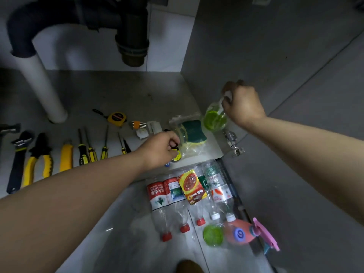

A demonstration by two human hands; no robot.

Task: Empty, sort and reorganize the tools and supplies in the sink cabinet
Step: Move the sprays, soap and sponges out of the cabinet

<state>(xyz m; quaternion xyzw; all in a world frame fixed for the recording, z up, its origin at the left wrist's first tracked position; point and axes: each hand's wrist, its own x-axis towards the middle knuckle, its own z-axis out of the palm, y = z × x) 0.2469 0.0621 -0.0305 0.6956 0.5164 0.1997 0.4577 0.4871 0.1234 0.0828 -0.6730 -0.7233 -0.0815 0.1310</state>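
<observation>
Yellow-handled tools [104,152] lie in row at left of frame on cabinet floor [118,91]: wrench [18,154], pliers [39,156], knife [66,157], screwdrivers [88,150]. Centre: our left hand [159,148] grips small round yellow object [176,154], just beside bagged sponges [192,133]. Below, lower centre, we see plastic bottles [177,196] lying side by side. Right of centre: our right hand [243,103] clasps top of green bottle [213,119], held near cabinet's right wall [256,46].

Cabinet interior [118,91] is reading dim and grey; the drain pipe [132,36] is going nearly black. Brightest light is landing on the floor tiles [128,233] under the plastic bottles [157,196], glaring white there. The right hand [243,103] and its green bottle [213,119] are smearing with soft blur. Wide-angle lens is bowing straight edges near the borders.
</observation>
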